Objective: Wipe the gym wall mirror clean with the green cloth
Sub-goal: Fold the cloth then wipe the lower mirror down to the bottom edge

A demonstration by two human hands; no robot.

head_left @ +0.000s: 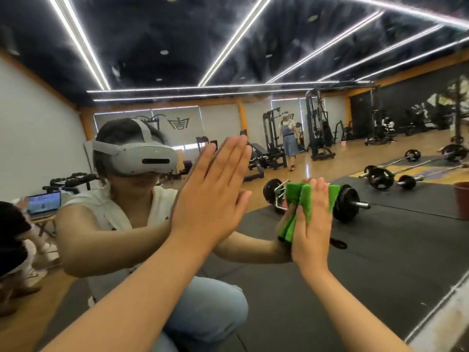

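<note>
Right hand (313,232), green cloth (294,196) against mirror (380,237)

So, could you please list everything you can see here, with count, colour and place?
mirror: one, fills the view; the gym items below are reflections in it
green cloth: one, green, folded, on the glass under the right hand
barbells: at least three, black plates, on the floor at right
weight machines: several, black, far end
bucket: one, reddish-brown, right edge
laptop: one, open, screen lit, left edge
headset: one, pale grey, on the reflected wearer's head
second person: one, blue dungarees, standing at the back
light strips: several, white, ceiling
left hand: flat on the mirror
right hand: fingers straight, pressing the cloth
</note>
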